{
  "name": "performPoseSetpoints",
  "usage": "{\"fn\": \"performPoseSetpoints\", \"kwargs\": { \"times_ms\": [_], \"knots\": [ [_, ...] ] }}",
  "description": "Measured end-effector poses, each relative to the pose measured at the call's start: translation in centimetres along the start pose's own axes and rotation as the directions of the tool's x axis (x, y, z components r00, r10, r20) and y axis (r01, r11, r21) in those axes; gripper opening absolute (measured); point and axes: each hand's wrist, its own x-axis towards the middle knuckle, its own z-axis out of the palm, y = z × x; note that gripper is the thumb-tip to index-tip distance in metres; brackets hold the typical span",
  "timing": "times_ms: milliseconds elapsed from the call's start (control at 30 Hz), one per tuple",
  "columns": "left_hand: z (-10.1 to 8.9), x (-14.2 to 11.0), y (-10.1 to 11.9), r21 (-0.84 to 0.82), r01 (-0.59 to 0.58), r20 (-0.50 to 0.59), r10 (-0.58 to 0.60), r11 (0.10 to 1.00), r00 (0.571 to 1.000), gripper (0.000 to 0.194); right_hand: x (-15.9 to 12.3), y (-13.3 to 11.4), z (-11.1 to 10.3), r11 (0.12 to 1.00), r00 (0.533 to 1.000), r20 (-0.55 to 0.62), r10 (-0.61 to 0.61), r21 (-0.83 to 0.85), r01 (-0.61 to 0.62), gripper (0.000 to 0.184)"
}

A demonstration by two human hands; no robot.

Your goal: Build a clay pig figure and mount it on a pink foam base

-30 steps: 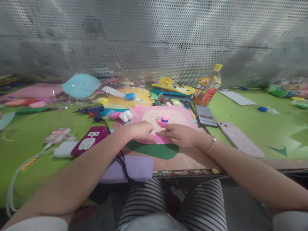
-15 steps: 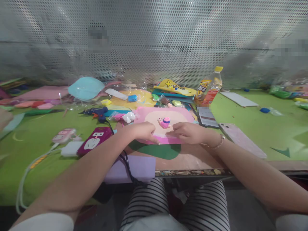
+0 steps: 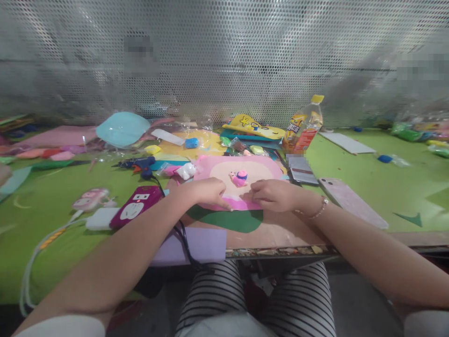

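A pink sheet with a cream middle [image 3: 205, 167] lies before me, with a small pink snail figure [image 3: 240, 179] bearing a blue and pink shell on it. Along the near edge runs a brighter pink and whitish band [image 3: 238, 202], apparently modelling clay. My left hand [image 3: 210, 192] rests at the sheet's near left corner, thumb stretched along the band. At the right end of that band my right hand [image 3: 275, 194] presses its fingertips down, fingers curled together; anything inside them is hidden. A green paper shape [image 3: 242, 221] sticks out below the sheet.
A glue gun [image 3: 140, 164], a purple power socket [image 3: 136, 206] and its cords are to the left. Bagged clay [image 3: 185, 171] lies beyond my left hand. A drink bottle [image 3: 303, 126] and a phone [image 3: 351, 201] are at right. Part of another person's hand [image 3: 4, 174] shows far left.
The view has shifted slightly. My right fingertips have moved a little along the band; my left hand stays in place. The snail figure looks unmoved on the sheet.
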Motion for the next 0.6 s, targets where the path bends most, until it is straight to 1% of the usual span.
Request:
{"fn": "performPoseSetpoints", "kwargs": {
  "times_ms": [100,200,267,433,600],
  "knots": [
    [-0.1,-0.1,0.1,0.011,-0.003,0.005,0.003,1.000,1.000,0.048,0.2,-0.1,0.1,1.000,1.000,-0.003,0.013,-0.013,-0.013,0.038],
    [-0.2,-0.2,0.2,0.001,0.017,0.006,-0.017,1.000,1.000,0.046,0.7,-0.3,0.5,0.999,0.998,-0.059,0.024,-0.021,-0.025,0.042],
    [-0.2,-0.3,0.2,-0.004,0.021,0.003,-0.021,1.000,1.000,0.046,1.1,-0.4,0.9,0.998,0.997,-0.071,0.034,-0.047,-0.037,0.044],
    [-0.2,-0.2,0.2,0.009,0.014,-0.006,-0.014,1.000,1.000,0.046,1.6,-0.2,1.4,0.993,0.999,-0.027,0.035,-0.114,-0.038,0.041],
    [0.1,0.2,-0.2,0.008,-0.017,-0.007,0.018,1.000,1.000,0.048,1.1,0.0,0.6,0.981,1.000,0.014,0.018,-0.193,-0.015,0.038]
  ]
}}
